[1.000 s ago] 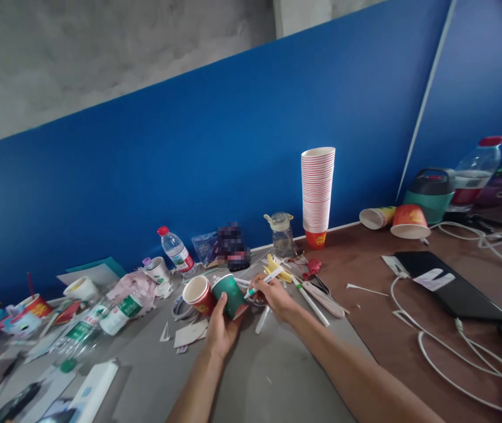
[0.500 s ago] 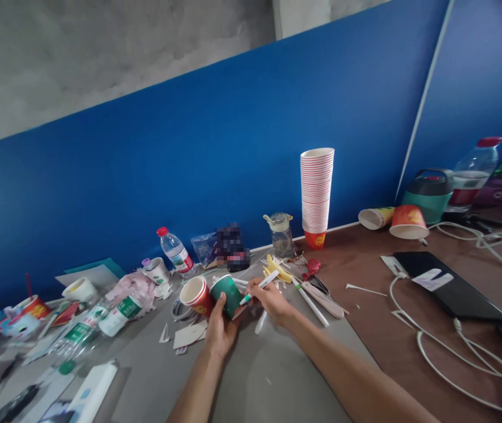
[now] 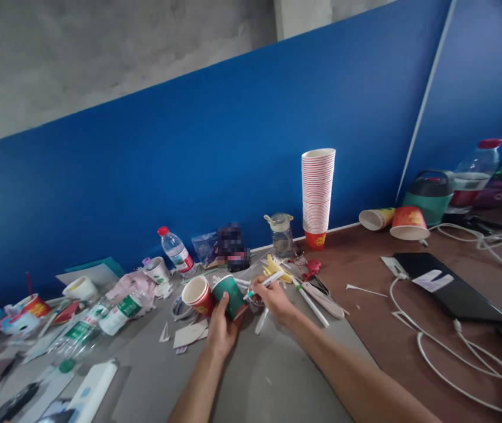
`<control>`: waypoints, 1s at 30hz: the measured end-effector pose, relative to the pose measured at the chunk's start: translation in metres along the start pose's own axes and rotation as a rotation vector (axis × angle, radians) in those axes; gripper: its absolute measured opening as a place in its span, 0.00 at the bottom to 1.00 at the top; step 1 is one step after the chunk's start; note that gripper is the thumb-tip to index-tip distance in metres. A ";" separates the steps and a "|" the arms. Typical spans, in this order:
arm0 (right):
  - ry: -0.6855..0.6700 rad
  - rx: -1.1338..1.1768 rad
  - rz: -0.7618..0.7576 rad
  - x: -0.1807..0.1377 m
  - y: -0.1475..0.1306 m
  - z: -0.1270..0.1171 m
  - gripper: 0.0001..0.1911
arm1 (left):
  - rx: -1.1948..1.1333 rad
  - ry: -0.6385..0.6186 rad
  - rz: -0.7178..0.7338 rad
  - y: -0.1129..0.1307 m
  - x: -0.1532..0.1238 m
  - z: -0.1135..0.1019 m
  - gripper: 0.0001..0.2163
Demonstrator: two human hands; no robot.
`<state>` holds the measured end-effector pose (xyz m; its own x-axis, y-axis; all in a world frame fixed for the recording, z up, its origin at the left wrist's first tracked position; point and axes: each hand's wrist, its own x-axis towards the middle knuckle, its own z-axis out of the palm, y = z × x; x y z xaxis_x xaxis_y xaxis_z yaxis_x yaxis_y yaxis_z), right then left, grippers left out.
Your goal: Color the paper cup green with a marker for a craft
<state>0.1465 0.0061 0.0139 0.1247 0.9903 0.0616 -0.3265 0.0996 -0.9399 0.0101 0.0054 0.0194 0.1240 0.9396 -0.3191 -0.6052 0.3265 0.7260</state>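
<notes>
My left hand point(image 3: 223, 329) is closed around a green paper cup point(image 3: 230, 295), which lies tilted on its side between my hands. In my right hand point(image 3: 273, 301) is a white marker point(image 3: 265, 284) with a green tip, gripped like a pen. The tip is at the right side of the green cup; whether it touches, I cannot tell. Just left of the green cup stand red paper cups point(image 3: 198, 295), one inside another. Paper scraps point(image 3: 190, 334) lie on the grey mat point(image 3: 273, 376) below them.
A tall stack of paper cups point(image 3: 318, 191) stands by the blue partition point(image 3: 233, 147). Beside it is a lidded glass jar point(image 3: 281, 235). Bottles point(image 3: 121, 314) and craft bits crowd the left. On the right lie a black laptop point(image 3: 451, 288) and white cables point(image 3: 431, 352).
My right hand and the marker have shifted slightly to the right, and the marker's tip has moved a little down along the cup. My left hand keeps its hold on the cup.
</notes>
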 end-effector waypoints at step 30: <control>-0.019 0.082 0.078 -0.001 0.004 0.002 0.07 | -0.028 -0.029 -0.005 0.000 0.001 0.001 0.08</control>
<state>0.1437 0.0059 0.0111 0.0785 0.9969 -0.0033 -0.4099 0.0293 -0.9117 0.0107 0.0066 0.0197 0.1494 0.9408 -0.3044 -0.6264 0.3283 0.7070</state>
